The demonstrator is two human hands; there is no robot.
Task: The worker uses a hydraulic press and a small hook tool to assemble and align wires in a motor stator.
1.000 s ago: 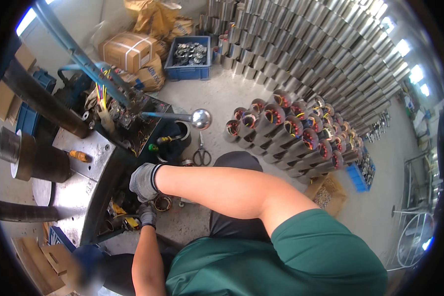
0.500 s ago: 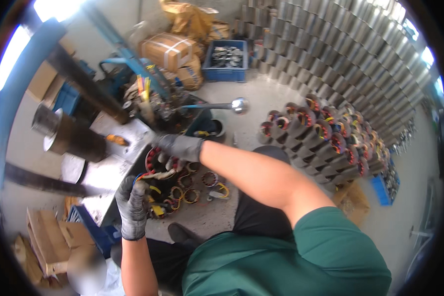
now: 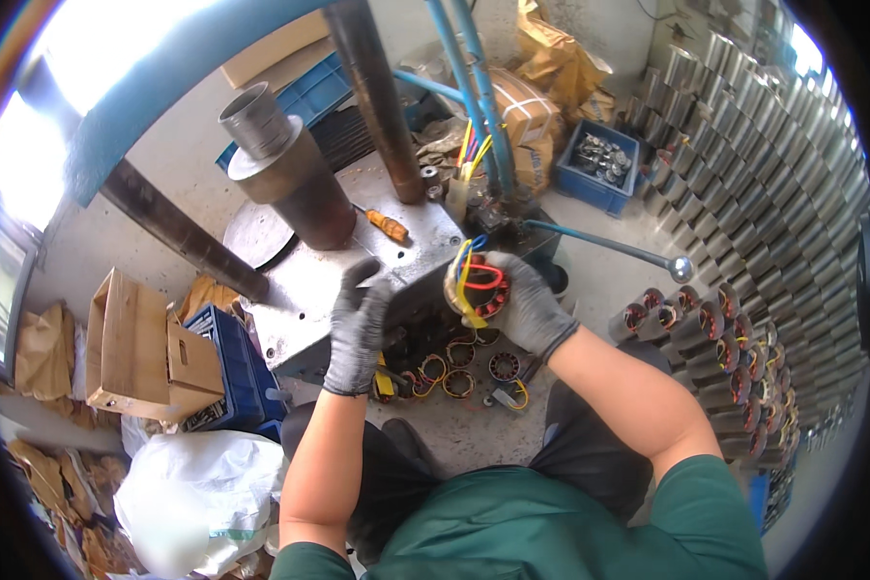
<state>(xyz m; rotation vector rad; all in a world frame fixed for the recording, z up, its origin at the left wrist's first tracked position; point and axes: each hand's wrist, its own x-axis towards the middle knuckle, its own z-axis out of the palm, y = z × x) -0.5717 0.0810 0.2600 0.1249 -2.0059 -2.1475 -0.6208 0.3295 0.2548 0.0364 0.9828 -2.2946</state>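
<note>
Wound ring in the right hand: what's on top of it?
Across the wound ring lie blue, red and yellow wires, with red segments showing along its inner edge. The gloved right hand covers part of its right side; its underside is hidden.

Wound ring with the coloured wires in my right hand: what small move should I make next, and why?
Probably bring the left hand across to gather the loose wires. The right hand alone grips the wound ring, the wires stick out from it, and the left hand is open, apparently empty, by the metal table.
</note>
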